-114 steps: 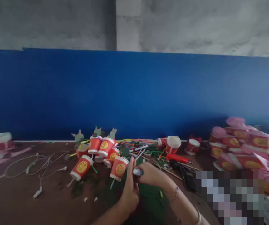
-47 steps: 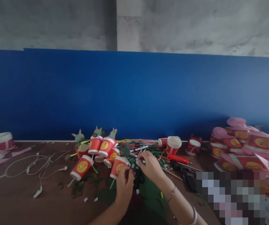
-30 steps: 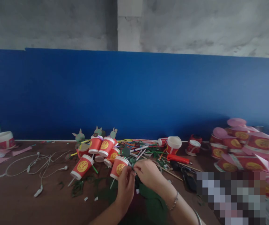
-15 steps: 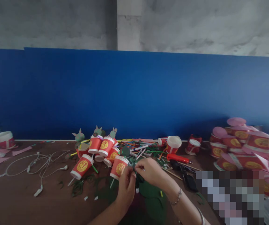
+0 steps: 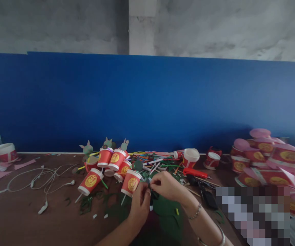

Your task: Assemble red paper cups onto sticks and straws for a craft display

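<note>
My left hand (image 5: 140, 201) is closed, its thumb and fingers pinching at a small greyish piece (image 5: 146, 181) that I cannot make out well. Close beside it, my right hand (image 5: 165, 186) pinches at the same spot from the right, its fingertips curled together. Just left of my fingers leans a red paper cup (image 5: 131, 182) with a yellow emblem and a white straw. Dark green paper (image 5: 168, 217) lies beneath both hands. Behind the left hand is a group of red cups (image 5: 116, 160), some topped with grey-green animal-head cutouts (image 5: 108, 142).
Coloured sticks (image 5: 152, 160) and scraps lie behind my hands. A red-handled tool (image 5: 195, 173), probably a glue gun, and a white-rimmed cup (image 5: 190, 157) are to the right. Stacked cups with pink paper (image 5: 265, 155) fill the far right. White earphones (image 5: 43, 206) lie left.
My right hand's fingertips have drawn slightly to the right and away from the left hand's. The left hand stays nearly in place. The cups have not moved.
</note>
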### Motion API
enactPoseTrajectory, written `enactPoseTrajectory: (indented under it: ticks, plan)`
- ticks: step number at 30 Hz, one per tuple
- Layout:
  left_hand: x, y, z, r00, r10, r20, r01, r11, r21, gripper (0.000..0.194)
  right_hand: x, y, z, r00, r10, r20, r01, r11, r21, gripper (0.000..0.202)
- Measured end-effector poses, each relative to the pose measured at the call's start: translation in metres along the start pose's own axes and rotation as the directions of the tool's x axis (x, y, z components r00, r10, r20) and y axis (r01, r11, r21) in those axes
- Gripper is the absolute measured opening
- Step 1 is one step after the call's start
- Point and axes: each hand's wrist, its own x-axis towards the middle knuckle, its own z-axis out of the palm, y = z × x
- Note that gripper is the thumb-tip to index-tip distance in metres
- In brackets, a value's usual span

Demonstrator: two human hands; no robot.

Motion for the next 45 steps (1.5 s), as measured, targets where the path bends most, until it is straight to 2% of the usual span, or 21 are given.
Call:
enactPoseTrajectory:
  ticks: [12, 17, 22, 25, 27, 29, 32, 35, 40, 45]
  plan:
    - [0.001, -0.001, 0.0, 1.0, 0.026, -0.017, -0.026, 0.999, 0.028, 0.021, 0.005, 0.006, 0.008, 0.996, 0.05, -0.079, -0.04, 0.992, 0.122, 0.011]
    - [0.001, -0.005, -0.001, 0.997, 0.032, -0.065, -0.03, 0.999, 0.022, 0.019, 0.008, 0.007, 0.006, 0.987, 0.074, -0.146, -0.057, 0.992, 0.114, 0.013]
    - [0.002, -0.006, -0.002, 0.991, -0.013, -0.134, 0.015, 1.0, 0.015, 0.017, 0.007, 0.007, -0.001, 0.964, 0.124, -0.235, -0.133, 0.991, -0.02, 0.015]
    - [0.003, -0.008, -0.003, 0.984, 0.024, -0.174, -0.016, 0.999, 0.045, 0.015, 0.005, 0.007, -0.003, 0.966, 0.179, -0.186, -0.213, 0.96, -0.181, 0.025]
    - [0.004, -0.009, -0.003, 0.981, 0.057, -0.188, -0.047, 0.997, 0.059, 0.015, 0.004, 0.007, -0.003, 0.965, 0.2, -0.171, -0.237, 0.943, -0.233, 0.024]
    - [0.004, -0.009, -0.004, 0.977, 0.076, -0.197, -0.064, 0.996, 0.065, 0.016, 0.002, 0.005, -0.001, 0.971, 0.148, -0.188, -0.188, 0.958, -0.218, 0.009]
    - [0.005, -0.005, -0.004, 0.976, 0.069, -0.205, -0.064, 0.997, 0.032, 0.017, -0.003, -0.005, 0.001, 0.981, -0.026, -0.195, 0.001, 0.991, -0.13, 0.027]
    - [0.006, 0.002, -0.004, 0.972, 0.077, -0.223, -0.082, 0.997, -0.015, 0.018, -0.007, -0.019, 0.004, 0.969, -0.142, -0.204, 0.118, 0.985, -0.126, 0.028]
    - [0.007, 0.012, -0.003, 0.966, 0.076, -0.249, -0.092, 0.994, -0.053, 0.022, -0.006, -0.03, 0.013, 0.972, -0.127, -0.198, 0.071, 0.961, -0.268, 0.019]
    - [0.008, 0.014, -0.005, 0.967, 0.047, -0.25, -0.045, 0.999, 0.014, 0.021, -0.001, -0.024, 0.014, 0.964, -0.09, -0.249, 0.036, 0.977, -0.212, 0.02]
